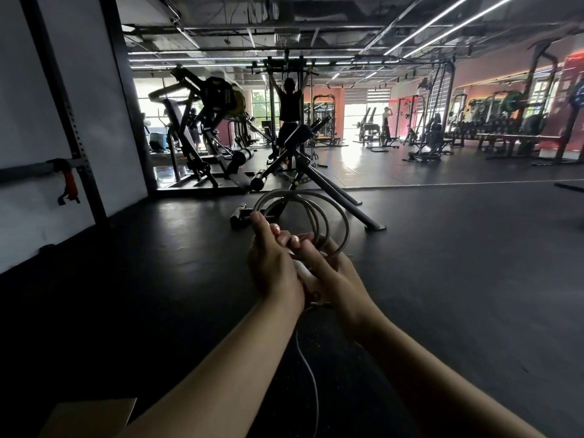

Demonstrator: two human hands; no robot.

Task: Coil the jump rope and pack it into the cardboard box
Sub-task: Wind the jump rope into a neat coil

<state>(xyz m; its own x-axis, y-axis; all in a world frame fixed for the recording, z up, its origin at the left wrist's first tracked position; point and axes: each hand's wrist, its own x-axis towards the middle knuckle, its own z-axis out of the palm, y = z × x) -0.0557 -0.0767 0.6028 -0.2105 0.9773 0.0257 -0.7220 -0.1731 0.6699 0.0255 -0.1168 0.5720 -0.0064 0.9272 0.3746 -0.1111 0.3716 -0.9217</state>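
Note:
The grey jump rope stands in several loops above my two hands, held out in front of me over the dark gym floor. My left hand and my right hand are pressed together, both closed around the base of the loops. A loose tail of rope hangs down between my forearms. A flap of the cardboard box shows at the bottom left edge, partly behind my left forearm.
A black adjustable bench frame stands on the floor just beyond my hands. A white wall with a black rack upright is on the left. Weight machines fill the background, where a person hangs from a bar.

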